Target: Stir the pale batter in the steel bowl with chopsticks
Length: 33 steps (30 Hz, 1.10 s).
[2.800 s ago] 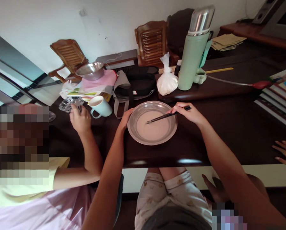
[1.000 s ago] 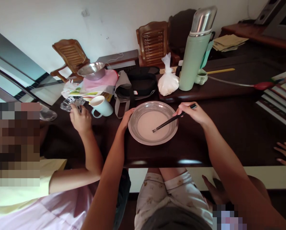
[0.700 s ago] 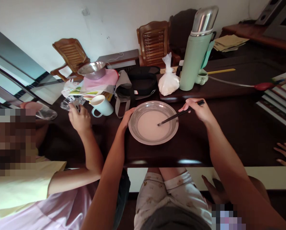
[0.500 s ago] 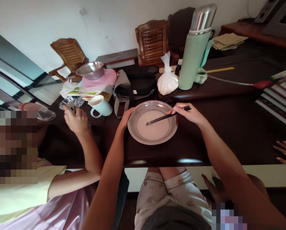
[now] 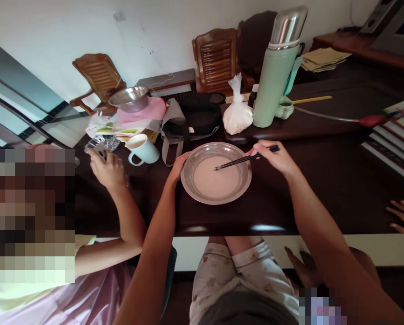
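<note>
A round metal dish (image 5: 191, 192) with pale, milky batter in it sits on the dark wooden table (image 5: 323, 180) in front of me. My left hand (image 5: 178, 165) is closed on the dish's left rim. My right hand (image 5: 276, 157) pinches a pair of dark chopsticks (image 5: 242, 160) at the dish's right rim, their tips dipped in the batter near the upper middle.
Behind the dish stand a green thermos (image 5: 272, 76), a knotted bag of white powder (image 5: 236, 115), a black bag (image 5: 198, 117) and a pale blue mug (image 5: 141, 149). A person on my left holds a small object (image 5: 102, 153). Another person's fingers (image 5: 403, 216) rest at right. Books (image 5: 394, 135) lie far right.
My right hand has kept swinging the chopsticks round in the batter; the tips now sit near the upper middle. My left hand stays on the rim. The neighbour's hand lifted slightly.
</note>
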Each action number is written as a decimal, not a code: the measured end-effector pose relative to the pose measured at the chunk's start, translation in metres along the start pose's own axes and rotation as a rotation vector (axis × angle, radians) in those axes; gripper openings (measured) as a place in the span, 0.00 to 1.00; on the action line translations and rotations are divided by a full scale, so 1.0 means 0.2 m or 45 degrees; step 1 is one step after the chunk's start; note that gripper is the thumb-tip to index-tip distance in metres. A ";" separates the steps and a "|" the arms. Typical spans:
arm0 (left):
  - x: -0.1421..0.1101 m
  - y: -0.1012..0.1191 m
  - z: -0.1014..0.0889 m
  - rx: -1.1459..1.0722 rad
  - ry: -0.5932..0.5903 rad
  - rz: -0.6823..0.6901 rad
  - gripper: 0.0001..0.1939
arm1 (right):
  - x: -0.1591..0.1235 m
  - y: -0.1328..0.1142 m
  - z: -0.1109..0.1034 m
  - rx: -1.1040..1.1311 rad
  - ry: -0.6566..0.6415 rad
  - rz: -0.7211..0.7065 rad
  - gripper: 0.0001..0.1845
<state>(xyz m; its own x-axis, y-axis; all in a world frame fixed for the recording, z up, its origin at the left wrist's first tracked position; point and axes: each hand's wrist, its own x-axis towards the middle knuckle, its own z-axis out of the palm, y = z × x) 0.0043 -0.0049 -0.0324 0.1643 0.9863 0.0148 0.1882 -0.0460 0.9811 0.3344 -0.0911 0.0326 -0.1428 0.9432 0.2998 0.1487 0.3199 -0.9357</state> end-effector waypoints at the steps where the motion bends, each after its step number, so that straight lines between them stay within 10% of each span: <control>1: 0.00 0.00 0.01 0.000 -0.016 0.010 0.14 | 0.00 0.01 -0.02 0.007 0.061 -0.001 0.21; 7: -0.01 0.02 0.01 0.026 -0.075 0.062 0.17 | -0.01 -0.01 0.02 0.054 -0.177 0.065 0.22; 12: -0.14 0.13 -0.48 0.060 0.004 0.218 0.25 | 0.00 0.01 0.00 0.020 -0.015 0.014 0.19; 17: -0.20 0.16 -0.90 -0.054 0.390 0.502 0.29 | -0.01 0.02 -0.03 0.101 -0.060 0.043 0.22; 21: -0.18 0.10 -0.91 -0.009 0.482 0.456 0.31 | -0.01 -0.01 0.03 0.032 -0.202 0.038 0.19; 27: -0.16 0.09 -0.89 -0.081 0.452 0.432 0.32 | 0.00 0.02 -0.03 0.035 0.107 0.016 0.23; 33: -0.16 0.10 -0.88 -0.126 0.376 0.507 0.31 | -0.01 -0.01 0.03 0.020 -0.222 0.046 0.20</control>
<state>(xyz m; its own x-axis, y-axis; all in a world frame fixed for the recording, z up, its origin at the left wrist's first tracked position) -0.1680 -0.0086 0.0207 -0.0792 0.8985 0.4318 0.0719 -0.4268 0.9015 0.3294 -0.0939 0.0324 -0.3053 0.9240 0.2303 0.1419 0.2833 -0.9485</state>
